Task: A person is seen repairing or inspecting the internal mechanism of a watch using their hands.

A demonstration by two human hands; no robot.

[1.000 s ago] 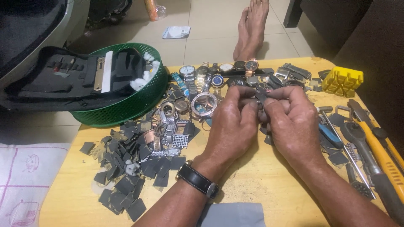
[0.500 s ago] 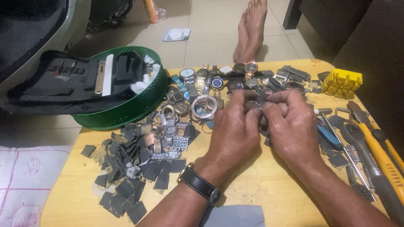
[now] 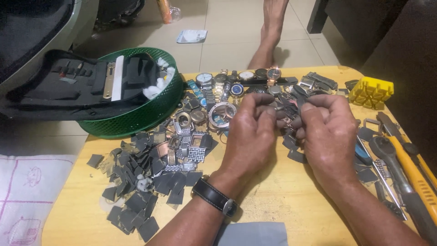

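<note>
Metal watch part (image 3: 283, 110), small and mostly hidden, sits pinched between the fingertips of the left hand (image 3: 252, 130) and right hand (image 3: 328, 132), both closed narrowly on it. Beyond the grip a row of watches (image 3: 236, 77) looks sorted, while left of it loose cases and dark scraps (image 3: 136, 187) still lie heaped.
</note>
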